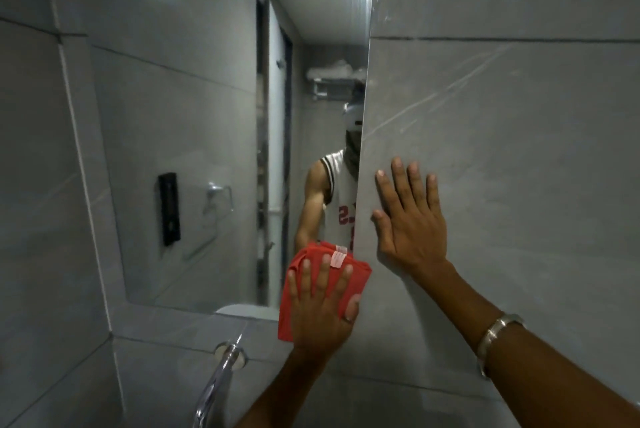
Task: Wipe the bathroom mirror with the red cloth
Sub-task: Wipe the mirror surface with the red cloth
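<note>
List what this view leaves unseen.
Head view:
- Part of the mirror under the cloth: covered by cloth and left hand.
- The faucet spout: cut off by the bottom edge.
- Items on the reflected shelf: too blurred.
- The right hand palm: flat against the wall.

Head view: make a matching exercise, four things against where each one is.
Things:
1. red cloth
2. right hand
3. bracelet
4. faucet

Places:
A. flat on the grey tile wall, right of the mirror
B. around the right forearm, near the wrist
C. under the left hand, at the mirror's lower right corner
D. below the mirror, coming out of the wall

Pairs: 1-C, 2-A, 3-B, 4-D
</note>
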### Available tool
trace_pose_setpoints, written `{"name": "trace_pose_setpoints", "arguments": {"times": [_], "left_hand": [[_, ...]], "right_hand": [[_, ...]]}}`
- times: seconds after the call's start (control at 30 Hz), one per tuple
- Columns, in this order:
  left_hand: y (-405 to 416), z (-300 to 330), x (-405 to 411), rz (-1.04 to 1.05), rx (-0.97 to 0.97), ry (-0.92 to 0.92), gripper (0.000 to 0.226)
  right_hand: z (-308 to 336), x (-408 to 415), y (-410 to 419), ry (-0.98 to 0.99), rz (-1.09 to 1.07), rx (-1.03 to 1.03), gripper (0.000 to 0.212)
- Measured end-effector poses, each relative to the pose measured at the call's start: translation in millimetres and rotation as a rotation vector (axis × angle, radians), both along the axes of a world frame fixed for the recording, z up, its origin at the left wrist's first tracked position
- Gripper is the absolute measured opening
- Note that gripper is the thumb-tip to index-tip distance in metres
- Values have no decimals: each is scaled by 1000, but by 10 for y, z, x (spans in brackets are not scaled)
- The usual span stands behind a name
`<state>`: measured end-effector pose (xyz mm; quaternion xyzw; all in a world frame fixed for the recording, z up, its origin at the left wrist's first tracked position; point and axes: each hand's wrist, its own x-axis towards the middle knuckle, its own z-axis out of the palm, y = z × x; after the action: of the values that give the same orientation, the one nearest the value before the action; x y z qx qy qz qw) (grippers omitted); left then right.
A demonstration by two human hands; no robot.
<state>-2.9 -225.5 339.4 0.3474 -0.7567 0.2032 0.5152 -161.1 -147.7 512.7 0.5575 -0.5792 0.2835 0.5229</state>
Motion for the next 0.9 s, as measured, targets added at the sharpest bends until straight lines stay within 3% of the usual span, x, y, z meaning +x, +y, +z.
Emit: {"name": "trace_pose_setpoints", "arguments": {"times": [0.13,0.27,0.43,0.63,0.9], "left_hand": [[-62,1322,-48,-60,-29,51,76],[-90,2951,-111,-166,-107,182,80],[-105,4503,-35,-123,-111,111,78],[-361,4488,233,-64,-313,-93,75],[-982,4473,1129,4,-268,-1,74]], "right_hand": [[320,17,43,12,108,-15,69],[1078,82,49,-16,137,-81,64],[1798,256,49,-87,156,-106,64],[2108,443,-77,-147,284,-205,64],[2210,1176,-692,-46,283,-123,65]]}}
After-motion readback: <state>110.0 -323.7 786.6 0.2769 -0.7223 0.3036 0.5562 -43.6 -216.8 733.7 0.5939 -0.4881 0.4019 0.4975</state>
